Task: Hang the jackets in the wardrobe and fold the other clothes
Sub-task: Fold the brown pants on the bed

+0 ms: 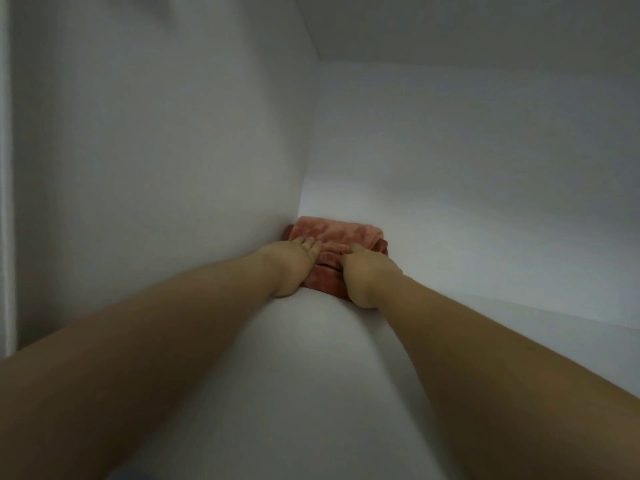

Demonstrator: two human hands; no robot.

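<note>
You are at the putting-away end of the folding step. A folded pink velvety garment (332, 233) lies on the white wardrobe shelf (311, 375), tucked into the far corner where the side panel (156, 168) meets the back panel (485, 168). It is what this compartment holds in view. Your left hand (294, 265) lies on its near left edge, fingers (310, 244) straight and flat, pressing rather than gripping. Your right hand (367, 275) rests against the near right edge with one finger over the top; I cannot tell whether the others curl round the cloth. The next move probably calls for lifting both hands off gently so the folds do not spring open.
</note>
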